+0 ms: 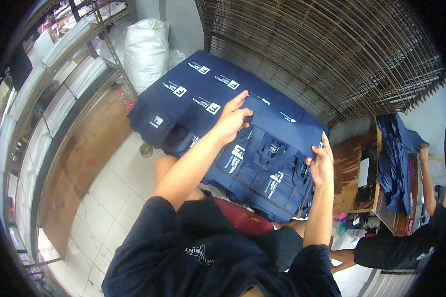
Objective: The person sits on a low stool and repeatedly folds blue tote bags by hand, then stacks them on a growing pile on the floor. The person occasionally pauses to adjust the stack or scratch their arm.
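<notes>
A broad pile of navy fabric panels point(183, 81) with white printed logos lies in front of me. Across its right half stretches a plainer navy fabric panel point(277, 116). My left hand point(233, 120) is over this panel's left end, fingers apart and a long finger stretched toward its far edge. At the panel's right corner, my right hand point(323, 161) is closed on the edge, thumb toward me and fingertips at the far side. Smaller cut pieces point(267, 151) lie loosely on the near part of the pile, some folded or crumpled.
A wire drying rack point(312, 49) rises behind the pile. Shelves with stacked sheets point(64, 94) line the left, near a stuffed white sack point(146, 49). To the right, another person's hand point(423, 148) touches navy fabric hanging over a wooden table point(347, 163). A red stool point(243, 216) is below me.
</notes>
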The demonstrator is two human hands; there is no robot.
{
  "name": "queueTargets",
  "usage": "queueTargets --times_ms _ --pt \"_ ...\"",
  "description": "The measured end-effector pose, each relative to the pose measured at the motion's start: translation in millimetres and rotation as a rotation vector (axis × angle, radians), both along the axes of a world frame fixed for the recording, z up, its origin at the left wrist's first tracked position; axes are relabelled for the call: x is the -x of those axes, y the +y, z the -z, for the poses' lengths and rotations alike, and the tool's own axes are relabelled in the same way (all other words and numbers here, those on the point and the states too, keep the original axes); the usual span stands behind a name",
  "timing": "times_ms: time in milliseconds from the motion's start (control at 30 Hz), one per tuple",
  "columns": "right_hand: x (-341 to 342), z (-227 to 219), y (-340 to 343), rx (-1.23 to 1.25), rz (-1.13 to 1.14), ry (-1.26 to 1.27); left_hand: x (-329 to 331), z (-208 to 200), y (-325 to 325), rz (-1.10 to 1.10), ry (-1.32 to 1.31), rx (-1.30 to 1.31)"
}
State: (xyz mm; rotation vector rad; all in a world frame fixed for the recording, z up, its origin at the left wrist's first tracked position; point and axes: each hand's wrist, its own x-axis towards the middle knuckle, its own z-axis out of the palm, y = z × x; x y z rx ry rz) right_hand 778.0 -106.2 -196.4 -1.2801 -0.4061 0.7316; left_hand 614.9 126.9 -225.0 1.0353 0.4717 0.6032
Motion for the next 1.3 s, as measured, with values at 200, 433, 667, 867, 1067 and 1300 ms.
queueTargets --times_ms 200,433,667,867,1067,1300 --pt "25.0 113.8 32.3 0.272 0.08 0.051 22.9 80.0 21.6 -0.119 0.231 -0.207" --pt "31.4 248.7 94.8 0.498 0.067 0.076 22.3 217.3 60.6 -0.32 0.738 -0.62" --pt "44.0 269.5 106.4 0.605 0.085 0.054 22.5 229.9 59.2 -0.345 0.866 -0.601" --pt "50.1 281.2 101.7 0.566 0.101 0.078 25.7 244.3 64.5 -0.406 0.896 -0.665" --pt "46.1 281.8 100.2 0.58 0.09 0.06 24.1 254.2 65.2 -0.457 0.929 -0.689" --pt "49.2 274.8 103.9 0.625 0.088 0.073 26.5 253.6 66.2 -0.469 0.981 -0.691"
